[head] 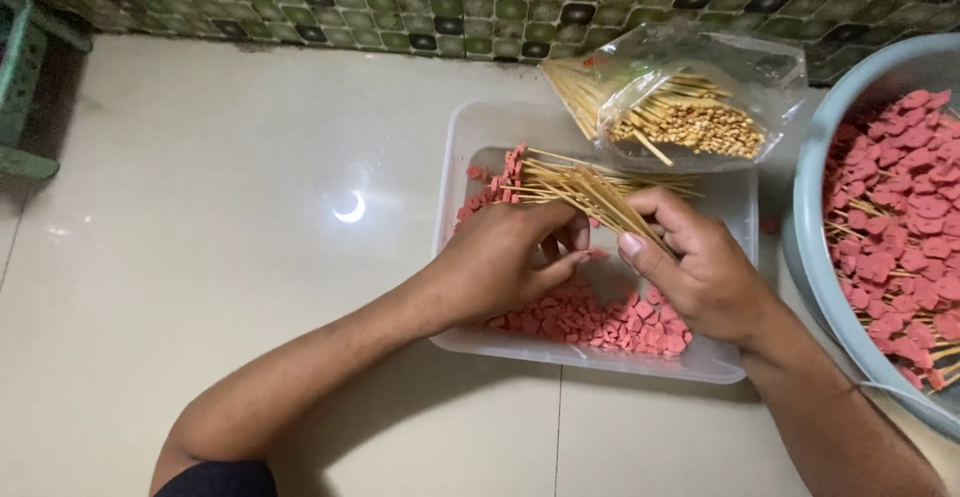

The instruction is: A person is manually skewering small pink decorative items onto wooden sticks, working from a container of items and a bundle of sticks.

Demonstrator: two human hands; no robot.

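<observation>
leftward — skewers (575,185) across tray (455,157)

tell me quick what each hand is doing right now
Left hand: closed, fingers curled on pink pieces in the tray.
Right hand: closed, holding a bundle of skewers.

Green stool (22,77) far left; patterned tile wall (450,2) behind.

Cream tiled floor (250,287) carries clear plastic tray (470,127), blue basin (815,247), green crate (20,77).
</observation>
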